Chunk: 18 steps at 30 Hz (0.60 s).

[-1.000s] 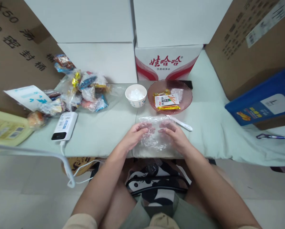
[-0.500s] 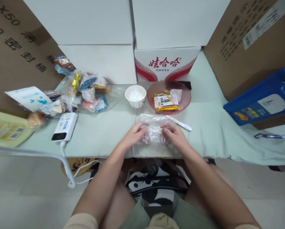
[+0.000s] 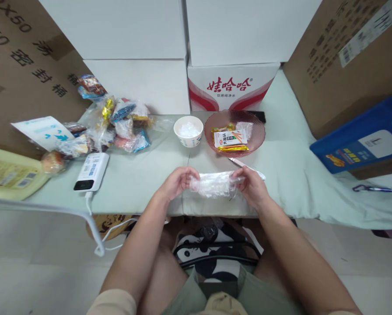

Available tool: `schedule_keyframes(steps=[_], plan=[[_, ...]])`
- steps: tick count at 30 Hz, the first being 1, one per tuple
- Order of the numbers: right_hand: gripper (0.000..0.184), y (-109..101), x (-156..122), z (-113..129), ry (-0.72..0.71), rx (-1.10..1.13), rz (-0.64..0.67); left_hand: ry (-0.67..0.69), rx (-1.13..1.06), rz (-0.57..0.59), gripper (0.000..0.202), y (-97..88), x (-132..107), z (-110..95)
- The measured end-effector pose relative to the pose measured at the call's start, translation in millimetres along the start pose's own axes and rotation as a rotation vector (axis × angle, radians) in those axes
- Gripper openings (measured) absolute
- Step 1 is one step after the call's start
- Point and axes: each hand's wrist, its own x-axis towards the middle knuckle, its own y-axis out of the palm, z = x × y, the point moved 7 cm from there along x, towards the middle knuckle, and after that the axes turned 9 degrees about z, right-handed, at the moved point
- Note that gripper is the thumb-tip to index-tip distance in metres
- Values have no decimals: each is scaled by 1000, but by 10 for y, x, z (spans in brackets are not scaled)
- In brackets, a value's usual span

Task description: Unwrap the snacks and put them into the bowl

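Note:
A clear plastic bag (image 3: 212, 183), folded into a narrow strip, is held just above the pale green table (image 3: 140, 179) near its front edge. My left hand (image 3: 176, 183) pinches the strip's left end and my right hand (image 3: 250, 186) pinches its right end. Both hands are closed on it. A white-handled knife (image 3: 248, 167) lies just behind my right hand. Further back stand a pink glass dish (image 3: 258, 131) with snack packets and a white paper bowl (image 3: 188, 131) holding something white.
A heap of wrapped snacks (image 3: 117, 122) lies at the back left, with a white power bank (image 3: 92, 171) and its cable in front of it. White and brown cardboard boxes wall in the back and sides. A blue box (image 3: 363, 140) and a pen (image 3: 373, 189) lie at right.
The bag lay flat under both palms a second ago. It has since been gathered up and folded into a narrow strip, now lifted between both hands.

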Motion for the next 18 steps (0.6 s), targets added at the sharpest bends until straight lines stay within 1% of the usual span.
schedule_keyframes(steps=[2,4,6,7,8,10,11,12,13,14,15,16,17,18], plan=[[46,-18,16,-21,-10,-141,-15,-7,181,9,35,-22,-16,-29],[45,-18,19,-34,-23,-208,-32,18,289,12,30,-24,-33,-54],[42,3,12,-53,-19,-168,-35,68,277,9,41,-15,-39,-69],[45,26,7,-75,3,-127,-22,94,248,1,48,-17,-34,-72],[53,52,3,-105,37,-89,-3,118,220,-12,53,-24,-26,-76],[75,87,-2,-155,90,-47,18,161,187,-53,63,-63,0,-89],[83,84,-2,-165,93,-51,6,188,187,-96,66,-100,8,-105],[85,66,0,-158,75,-67,-22,224,200,-160,67,-148,5,-131],[82,43,2,-140,43,-91,-53,265,228,-238,62,-195,-11,-160],[72,25,3,-116,5,-124,-78,293,269,-311,54,-226,-33,-179],[59,16,0,-88,-32,-167,-93,302,318,-357,43,-228,-52,-179],[45,23,-7,-56,-71,-218,-93,292,362,-367,35,-196,-61,-157],[34,45,-20,-23,-113,-272,-79,269,394,-342,31,-135,-57,-115],[29,85,-39,7,-155,-322,-51,244,405,-280,32,-44,-42,-57]])
